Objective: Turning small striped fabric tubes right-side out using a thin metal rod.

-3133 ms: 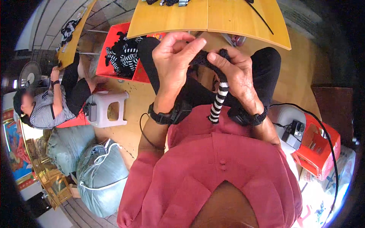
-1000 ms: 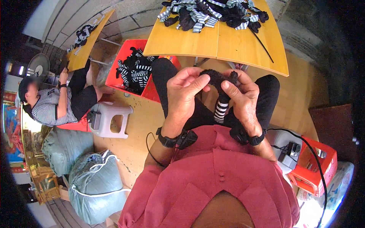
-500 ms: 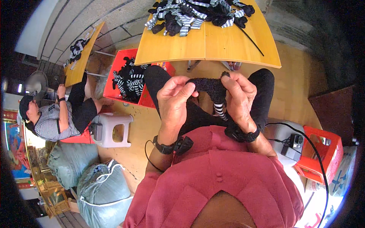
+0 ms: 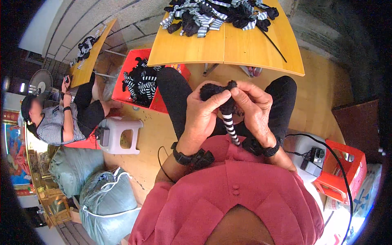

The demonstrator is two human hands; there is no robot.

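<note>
Between my two hands is a small fuzzy black fabric piece (image 4: 212, 90) with a black-and-white striped tube (image 4: 229, 126) hanging down from it toward my lap. My left hand (image 4: 204, 111) is closed on its left part, thumb pressed along the top. Thumb and fingers of my right hand (image 4: 254, 109) pinch a small black tuft at its upper right. Both thumb tips nearly meet there. Part of the piece is hidden behind my fingers. Beyond my knees, a heap of similar black and striped pieces (image 4: 200, 18) lies on the wooden table (image 4: 188, 51).
A thin black rod (image 4: 272, 45) lies on the table. Left of my knee, a red bin (image 4: 118, 92) holds more striped pieces. A co-worker (image 4: 55, 122) sits far left by another table (image 4: 92, 53). Grey stool (image 4: 132, 124), stuffed sacks (image 4: 108, 208) and red stool (image 4: 347, 171) stand around; a black cable (image 4: 341, 167) runs right.
My hands have come together; the black piece, stretched between them before, is now bunched up. The striped tube hangs more fully in view. The co-worker's hands have shifted near the other table.
</note>
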